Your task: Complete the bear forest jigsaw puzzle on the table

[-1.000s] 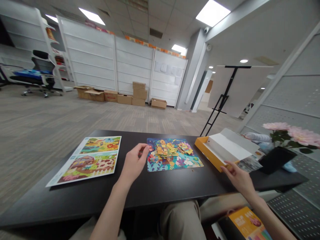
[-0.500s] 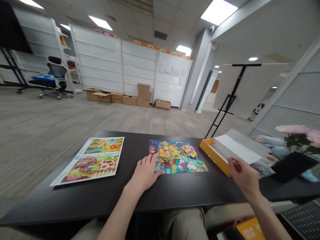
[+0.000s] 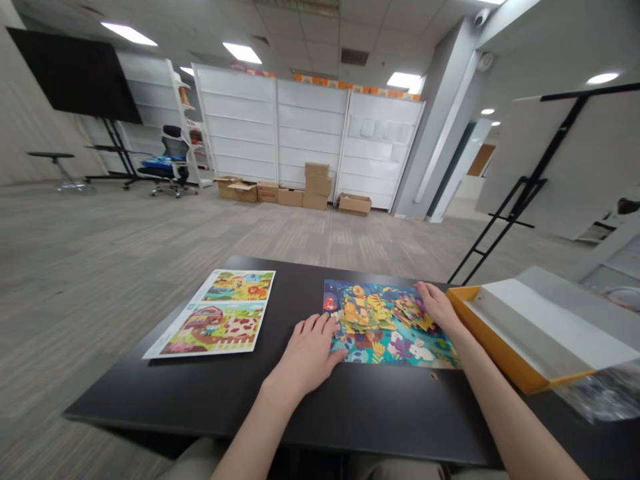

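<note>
A colourful picture board (image 3: 385, 355) with animals and plants lies on the dark table. Puzzle pieces (image 3: 363, 313) are heaped on its left half, and a second small pile of pieces (image 3: 411, 312) sits on its right side. My left hand (image 3: 311, 353) rests with fingers stretched out at the board's left edge, fingertips by the heap. At the board's upper right edge is my right hand (image 3: 436, 305), fingers extended beside the smaller pile; its fingertips are partly hidden. Nothing is visibly held in either hand.
A printed sheet (image 3: 220, 320) with farm and animal pictures lies at the left. An open yellow box (image 3: 493, 337) stands at the right, with clear plastic wrapping (image 3: 605, 390) by its near end. A tiny scrap (image 3: 434, 376) lies in front of the board.
My right hand has moved left, from beside the yellow box to the board's right edge. My left hand stays at the board's left edge. The camera view has turned to the left.
</note>
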The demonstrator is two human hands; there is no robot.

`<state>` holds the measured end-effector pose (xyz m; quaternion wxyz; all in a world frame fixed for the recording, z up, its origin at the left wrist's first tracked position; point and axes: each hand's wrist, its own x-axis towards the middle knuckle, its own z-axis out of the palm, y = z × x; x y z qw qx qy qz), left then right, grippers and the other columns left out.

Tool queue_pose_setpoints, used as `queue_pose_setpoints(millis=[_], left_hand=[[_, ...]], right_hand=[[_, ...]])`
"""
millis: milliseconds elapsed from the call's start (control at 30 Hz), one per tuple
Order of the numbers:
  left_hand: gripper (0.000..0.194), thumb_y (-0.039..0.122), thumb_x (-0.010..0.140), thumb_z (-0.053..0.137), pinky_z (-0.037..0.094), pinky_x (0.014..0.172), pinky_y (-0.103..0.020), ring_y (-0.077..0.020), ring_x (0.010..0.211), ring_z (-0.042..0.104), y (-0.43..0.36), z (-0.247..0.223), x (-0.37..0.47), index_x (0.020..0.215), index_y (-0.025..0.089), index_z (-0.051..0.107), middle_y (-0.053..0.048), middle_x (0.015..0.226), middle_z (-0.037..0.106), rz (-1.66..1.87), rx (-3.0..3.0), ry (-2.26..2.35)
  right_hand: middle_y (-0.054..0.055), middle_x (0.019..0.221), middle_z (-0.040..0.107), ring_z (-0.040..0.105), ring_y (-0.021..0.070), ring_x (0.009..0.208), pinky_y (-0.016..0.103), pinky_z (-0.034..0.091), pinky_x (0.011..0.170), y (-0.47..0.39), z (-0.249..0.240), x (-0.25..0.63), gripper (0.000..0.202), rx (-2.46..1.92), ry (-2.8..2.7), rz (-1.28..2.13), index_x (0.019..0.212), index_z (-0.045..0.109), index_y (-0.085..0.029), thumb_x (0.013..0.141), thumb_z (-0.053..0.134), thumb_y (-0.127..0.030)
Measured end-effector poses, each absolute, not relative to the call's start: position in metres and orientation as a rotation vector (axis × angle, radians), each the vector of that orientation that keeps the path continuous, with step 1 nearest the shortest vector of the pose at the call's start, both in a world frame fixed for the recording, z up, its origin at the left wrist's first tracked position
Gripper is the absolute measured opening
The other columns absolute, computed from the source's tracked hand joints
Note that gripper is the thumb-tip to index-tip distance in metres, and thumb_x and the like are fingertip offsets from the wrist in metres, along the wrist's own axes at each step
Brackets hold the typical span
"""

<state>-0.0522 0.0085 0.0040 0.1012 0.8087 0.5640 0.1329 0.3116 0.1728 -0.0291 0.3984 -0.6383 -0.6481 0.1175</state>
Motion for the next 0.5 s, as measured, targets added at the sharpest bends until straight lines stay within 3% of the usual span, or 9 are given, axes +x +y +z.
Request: queue_pose_setpoints(millis=[167, 500], left_hand=[[0.060, 0.049, 0.096, 0.051, 0.033, 0.115, -0.052, -0.0346, 0.143, 0.041, 0.011, 0.005, -0.053, 0.147, 0.017, 0.046, -0.014, 0.154, 0.048, 0.384, 2.385, 1.652], [0.057, 0.048, 0.096, 0.050, 0.033, 0.115, -0.051, -0.0342, 0.144, 0.041, 0.010, 0.003, -0.052, 0.146, 0.020, 0.048, -0.014, 0.155, 0.048, 0.399, 2.371, 1.671]], right_hand=[[0.015, 0.111, 0.074, 0.065, 0.0311, 0.108, 0.042, 0.048, 0.097, 0.171, -0.039, 0.320, 0.066, -1.629, -1.436, 0.505, 0.099, 0.073, -0.017, 0.088, 0.040, -0.073], [0.015, 0.113, 0.074, 0.065, 0.0325, 0.113, 0.044, 0.051, 0.099, 0.172, -0.047, 0.328, 0.064, -1.606, -1.318, 0.545, 0.096, 0.074, -0.017, 0.087, 0.045, -0.074]])
